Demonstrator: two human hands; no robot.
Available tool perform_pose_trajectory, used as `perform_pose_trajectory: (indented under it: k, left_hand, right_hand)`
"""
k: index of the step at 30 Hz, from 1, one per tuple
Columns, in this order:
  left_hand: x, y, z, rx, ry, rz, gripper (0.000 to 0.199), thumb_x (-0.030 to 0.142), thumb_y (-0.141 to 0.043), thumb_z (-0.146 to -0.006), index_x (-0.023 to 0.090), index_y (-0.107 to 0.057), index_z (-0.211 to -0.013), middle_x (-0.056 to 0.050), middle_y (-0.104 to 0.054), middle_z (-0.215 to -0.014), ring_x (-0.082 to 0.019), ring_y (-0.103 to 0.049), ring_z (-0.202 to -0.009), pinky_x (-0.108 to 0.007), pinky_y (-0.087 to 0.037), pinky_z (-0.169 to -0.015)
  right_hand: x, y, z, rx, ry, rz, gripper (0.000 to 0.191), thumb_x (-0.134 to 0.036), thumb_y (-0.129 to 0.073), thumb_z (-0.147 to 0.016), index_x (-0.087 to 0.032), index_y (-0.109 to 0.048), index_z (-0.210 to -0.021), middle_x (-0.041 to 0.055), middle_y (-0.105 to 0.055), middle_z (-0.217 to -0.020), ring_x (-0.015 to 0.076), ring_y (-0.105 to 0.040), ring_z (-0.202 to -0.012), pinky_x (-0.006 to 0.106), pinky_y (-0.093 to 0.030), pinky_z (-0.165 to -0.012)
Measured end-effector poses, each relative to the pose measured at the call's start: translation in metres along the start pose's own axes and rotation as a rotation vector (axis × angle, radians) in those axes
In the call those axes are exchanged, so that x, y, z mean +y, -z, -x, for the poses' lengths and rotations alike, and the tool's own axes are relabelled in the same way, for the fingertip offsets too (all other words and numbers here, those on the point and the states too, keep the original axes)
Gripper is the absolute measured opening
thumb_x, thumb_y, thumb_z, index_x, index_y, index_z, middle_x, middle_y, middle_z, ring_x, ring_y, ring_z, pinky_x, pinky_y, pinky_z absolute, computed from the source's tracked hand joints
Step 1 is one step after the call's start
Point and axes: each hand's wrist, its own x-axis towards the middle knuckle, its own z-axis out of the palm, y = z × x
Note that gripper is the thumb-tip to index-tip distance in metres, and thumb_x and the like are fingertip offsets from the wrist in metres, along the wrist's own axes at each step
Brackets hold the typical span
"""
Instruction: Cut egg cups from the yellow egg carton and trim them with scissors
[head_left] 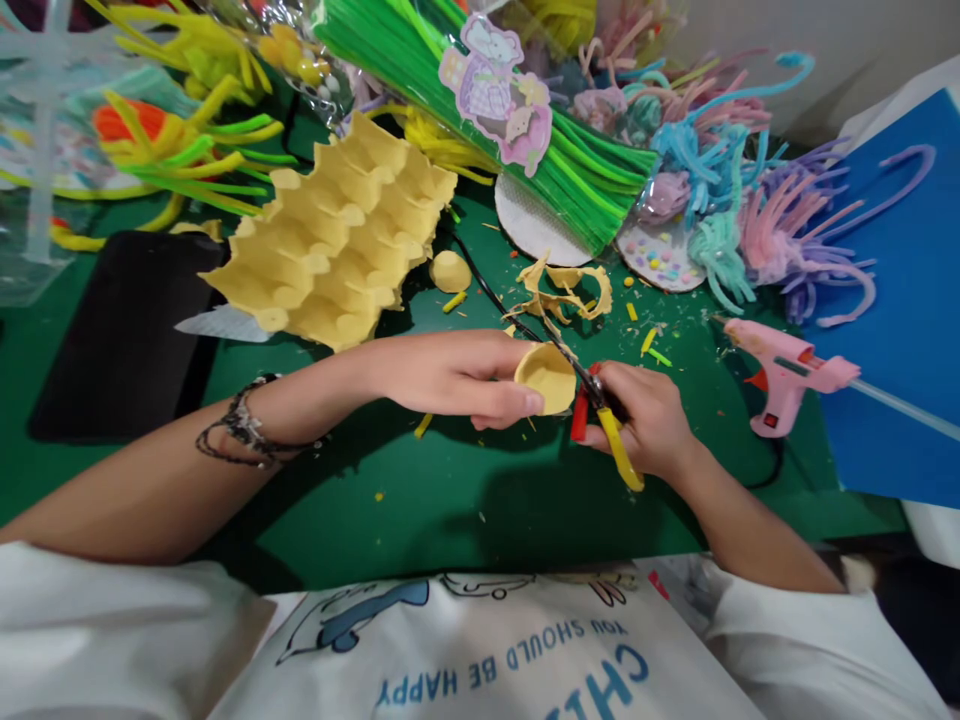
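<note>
My left hand (465, 380) is closed, its thumb and fingers pinching a small yellow cup cut from an egg carton (556, 376). In my right hand (649, 415) are hand cutters with red and yellow handles (620, 450). Their dark jaws point up and left and lie against the cup's right edge; whether they grip the rim, I cannot tell. Just beyond my hands lie torn strips of yellow carton (574, 290). A loose rounded carton piece (451, 270) rests to the left of these strips. Farther left sits the large yellow egg carton (337, 240), with several cups.
A pink glue gun (787, 375) lies at the right by a blue board (900, 300). Bagged green pipe cleaners (480, 110) and pastel pipe-cleaner bundles (750, 200) crowd the back. A black tablet (127, 335) lies left. Scraps dot the green table (450, 520).
</note>
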Motion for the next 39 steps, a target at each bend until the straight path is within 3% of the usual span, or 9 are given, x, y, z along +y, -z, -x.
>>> perform_pose_trajectory:
  k: [7, 18, 28, 31, 36, 39]
  left_hand:
    - [0.000, 0.000, 0.001, 0.033, 0.018, 0.057, 0.037, 0.042, -0.046, -0.085, 0.018, -0.042, -0.057, 0.002, -0.044, -0.048, -0.008, -0.042, -0.046, -0.019, -0.036, -0.046]
    - [-0.001, 0.002, 0.003, 0.085, 0.043, 0.126, 0.051, 0.056, -0.046, -0.082, 0.018, -0.039, -0.050, 0.002, -0.040, -0.043, -0.007, -0.036, -0.041, -0.019, -0.032, -0.041]
    - [-0.004, 0.008, 0.000, -0.055, 0.059, 0.023, 0.053, 0.053, -0.044, -0.083, 0.018, -0.039, -0.044, 0.001, -0.043, -0.038, -0.008, -0.039, -0.039, -0.020, -0.035, -0.043]
    - [-0.005, 0.007, 0.000, -0.024, 0.065, 0.046, 0.051, 0.057, -0.044, -0.083, 0.019, -0.040, -0.050, 0.002, -0.043, -0.043, -0.008, -0.039, -0.042, -0.021, -0.034, -0.043]
    - [-0.004, 0.000, -0.001, 0.187, 0.011, 0.085, 0.056, 0.072, -0.034, -0.080, 0.017, -0.043, -0.077, 0.001, -0.049, -0.067, -0.010, -0.051, -0.055, -0.024, -0.044, -0.055]
    - [-0.002, -0.004, -0.004, 0.255, -0.003, 0.013, 0.039, 0.056, -0.045, -0.086, 0.017, -0.040, -0.085, 0.002, -0.046, -0.072, -0.008, -0.051, -0.055, -0.021, -0.044, -0.050]
  right_hand:
    - [-0.003, 0.000, 0.000, 0.036, -0.045, -0.041, 0.045, -0.060, -0.045, -0.084, -0.020, -0.043, -0.063, -0.0047, -0.040, -0.052, 0.0087, -0.034, -0.047, 0.022, -0.028, -0.048]
    - [0.003, -0.003, -0.001, -0.086, -0.119, -0.108, 0.062, -0.080, -0.027, -0.076, -0.020, -0.044, -0.074, -0.0022, -0.042, -0.063, 0.0116, -0.034, -0.054, 0.025, -0.029, -0.052]
    - [0.004, -0.004, -0.002, -0.114, 0.028, -0.124, 0.055, -0.074, -0.031, -0.079, -0.021, -0.044, -0.071, -0.0032, -0.047, -0.059, 0.0127, -0.038, -0.055, 0.028, -0.035, -0.065]
    - [0.003, -0.004, -0.002, -0.103, 0.026, -0.103, 0.054, -0.072, -0.028, -0.082, -0.022, -0.042, -0.069, -0.0031, -0.047, -0.058, 0.0124, -0.039, -0.054, 0.027, -0.035, -0.065]
    - [0.003, -0.002, -0.002, -0.019, -0.092, -0.031, 0.051, -0.069, -0.035, -0.083, -0.022, -0.038, -0.066, -0.0029, -0.045, -0.056, 0.0123, -0.041, -0.053, 0.026, -0.030, -0.056]
    - [0.003, -0.002, -0.002, -0.008, -0.151, -0.004, 0.051, -0.069, -0.035, -0.083, -0.022, -0.038, -0.064, -0.0035, -0.042, -0.053, 0.0119, -0.037, -0.050, 0.025, -0.028, -0.054]
